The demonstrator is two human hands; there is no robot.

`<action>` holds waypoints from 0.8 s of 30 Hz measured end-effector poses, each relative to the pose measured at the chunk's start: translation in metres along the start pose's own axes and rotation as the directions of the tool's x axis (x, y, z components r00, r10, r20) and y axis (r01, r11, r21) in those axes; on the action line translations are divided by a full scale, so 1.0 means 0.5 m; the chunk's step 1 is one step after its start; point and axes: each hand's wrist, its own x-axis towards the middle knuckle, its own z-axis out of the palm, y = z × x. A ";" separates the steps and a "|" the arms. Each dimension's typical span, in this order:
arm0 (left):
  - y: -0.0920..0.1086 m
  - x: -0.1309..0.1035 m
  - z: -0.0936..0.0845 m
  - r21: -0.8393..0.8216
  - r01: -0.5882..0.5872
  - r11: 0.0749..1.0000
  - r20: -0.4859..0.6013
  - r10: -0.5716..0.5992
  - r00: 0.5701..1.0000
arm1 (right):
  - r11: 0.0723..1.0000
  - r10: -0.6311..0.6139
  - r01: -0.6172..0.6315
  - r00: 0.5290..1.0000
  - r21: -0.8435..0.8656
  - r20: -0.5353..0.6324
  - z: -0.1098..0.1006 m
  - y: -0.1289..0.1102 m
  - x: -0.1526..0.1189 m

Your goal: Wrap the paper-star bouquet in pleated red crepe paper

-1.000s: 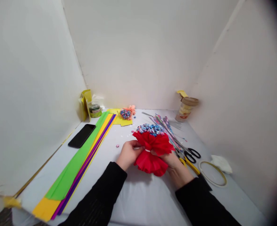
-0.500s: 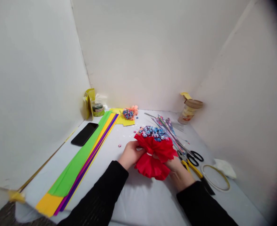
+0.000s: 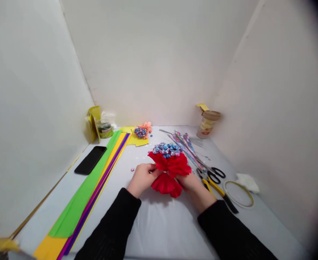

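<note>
While a phone [image 3: 90,160] lies toward the counter's [image 3: 172,231] left edge, the left hand [image 3: 143,177] pinches the red paper [image 3: 167,183] near the counter's middle, and the right hand [image 3: 192,186] grips its right side, fingers partly hidden.

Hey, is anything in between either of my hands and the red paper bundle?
Nothing visible. Your left hand pinches the red crinkled paper bundle near its narrow middle, and your right hand meets its other side. The right fingers are mostly hidden, so I can't tell behind there.
</note>
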 end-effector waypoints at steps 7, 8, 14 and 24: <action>-0.003 0.005 0.007 -0.055 0.083 0.995 0.000 -0.083 0.997 | 0.982 -0.074 0.071 0.997 -0.177 -0.012 0.004 -0.009 0.005; -0.005 0.005 0.008 -0.051 0.087 0.995 -0.017 -0.088 0.996 | 0.978 -0.063 0.061 0.998 -0.199 -0.003 0.005 -0.011 0.006; -0.022 0.011 0.018 -0.325 0.100 0.941 0.044 -0.090 0.995 | 0.980 -0.027 0.029 1.000 -0.195 0.017 0.011 -0.016 0.004; -0.028 0.020 0.013 -0.614 0.206 0.762 0.044 -0.228 0.973 | 0.923 -0.077 0.157 0.969 -0.350 0.233 0.011 -0.034 0.008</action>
